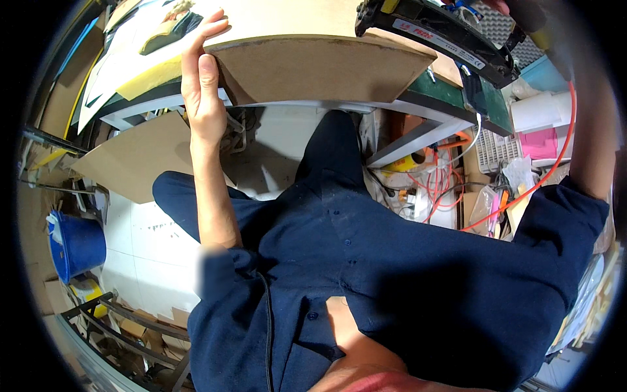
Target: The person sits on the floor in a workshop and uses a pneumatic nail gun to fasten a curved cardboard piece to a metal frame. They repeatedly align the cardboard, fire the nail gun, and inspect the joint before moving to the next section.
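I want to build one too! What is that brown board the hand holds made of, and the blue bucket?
The brown board looks like fibreboard or thick cardboard: matte, even tan, grainless, with the left hand gripping its edge. The blue bucket seems plastic: smooth, uniformly coloured, slightly glossy.

The brown fibreboard panel lies flat on the counter, its near part jutting out over the counter's front edge, so its rough underside and thin cut edge show from below. The top face is pale tan and smooth. Its left corner is held by the left hand (fingers over the top, thumb along the edge). A black power tool with a yellow part and an orange hose rests on the panel's right end, its far end running out of sight near the picture's rim.
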The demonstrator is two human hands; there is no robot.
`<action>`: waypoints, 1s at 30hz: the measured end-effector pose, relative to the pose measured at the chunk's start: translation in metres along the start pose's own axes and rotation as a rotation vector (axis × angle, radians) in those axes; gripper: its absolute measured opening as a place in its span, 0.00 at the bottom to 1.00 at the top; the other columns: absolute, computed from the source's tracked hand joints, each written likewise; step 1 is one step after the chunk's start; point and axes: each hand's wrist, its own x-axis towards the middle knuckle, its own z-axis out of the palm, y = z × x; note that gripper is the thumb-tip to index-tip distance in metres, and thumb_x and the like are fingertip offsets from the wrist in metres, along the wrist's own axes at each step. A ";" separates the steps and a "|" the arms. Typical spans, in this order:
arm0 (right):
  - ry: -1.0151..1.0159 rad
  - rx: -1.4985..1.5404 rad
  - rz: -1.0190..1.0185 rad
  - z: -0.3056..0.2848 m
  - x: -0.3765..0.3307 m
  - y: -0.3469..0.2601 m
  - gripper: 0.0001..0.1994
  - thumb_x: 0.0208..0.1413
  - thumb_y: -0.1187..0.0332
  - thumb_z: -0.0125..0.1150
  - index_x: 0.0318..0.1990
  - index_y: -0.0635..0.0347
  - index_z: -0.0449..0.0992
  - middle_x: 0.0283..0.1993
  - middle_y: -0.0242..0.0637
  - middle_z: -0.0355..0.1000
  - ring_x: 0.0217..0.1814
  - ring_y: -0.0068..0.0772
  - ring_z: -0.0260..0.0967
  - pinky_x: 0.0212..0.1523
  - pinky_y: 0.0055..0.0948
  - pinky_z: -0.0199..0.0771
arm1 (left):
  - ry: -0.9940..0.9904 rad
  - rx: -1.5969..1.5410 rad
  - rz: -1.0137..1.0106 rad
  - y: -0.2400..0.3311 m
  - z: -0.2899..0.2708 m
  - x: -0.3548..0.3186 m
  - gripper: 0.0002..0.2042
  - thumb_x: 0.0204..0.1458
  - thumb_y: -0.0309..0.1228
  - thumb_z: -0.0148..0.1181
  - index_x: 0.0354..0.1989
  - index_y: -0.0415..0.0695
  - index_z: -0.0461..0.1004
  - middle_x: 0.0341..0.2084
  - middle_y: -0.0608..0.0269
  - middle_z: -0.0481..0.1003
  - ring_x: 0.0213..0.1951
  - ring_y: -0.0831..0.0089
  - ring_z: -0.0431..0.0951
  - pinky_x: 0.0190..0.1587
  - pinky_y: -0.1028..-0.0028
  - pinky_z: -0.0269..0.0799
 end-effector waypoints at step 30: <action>-0.150 0.267 -0.027 -0.005 -0.023 0.067 0.29 0.43 0.55 0.73 0.48 0.68 0.73 0.32 0.36 0.75 0.23 0.18 0.68 0.20 0.17 0.69 | -0.007 0.081 -0.085 0.003 -0.002 -0.003 0.23 0.66 0.47 0.34 0.60 0.47 0.64 0.64 0.50 0.61 0.66 0.58 0.58 0.65 0.57 0.56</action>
